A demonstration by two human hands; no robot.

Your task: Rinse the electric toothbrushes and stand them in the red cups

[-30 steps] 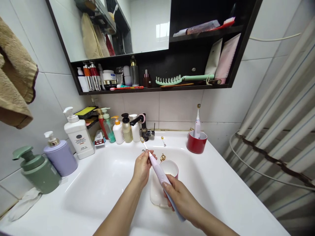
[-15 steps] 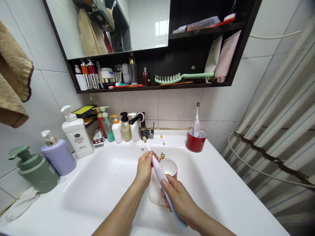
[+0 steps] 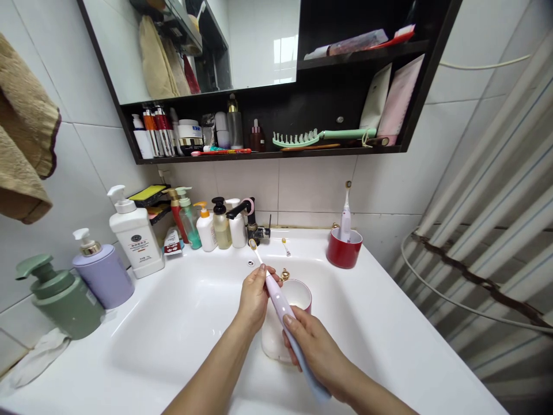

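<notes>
Both hands are on one electric toothbrush (image 3: 280,304), pale pink shading to light blue at its lower end. My left hand (image 3: 254,294) pinches it near the neck, below the white brush head, which points up toward the black faucet (image 3: 250,216). Lower down, my right hand (image 3: 317,346) wraps round the handle. Behind the handle, partly hidden, a cup (image 3: 307,294) with a white inside and pinkish-red outside is in the white sink (image 3: 173,323), beside a whitish object (image 3: 272,343) I cannot make out. A small brush head (image 3: 286,248) lies on the sink's back ledge.
A red cup (image 3: 343,253) holding another electric toothbrush (image 3: 345,219) stands at the back right. Pump bottles, among them a purple one (image 3: 103,276) and a green one (image 3: 67,305), line the left side. A dark cabinet (image 3: 259,157) hangs above.
The toothbrush head has shifted very slightly up and left. Both hands keep their hold, almost unmoved.
</notes>
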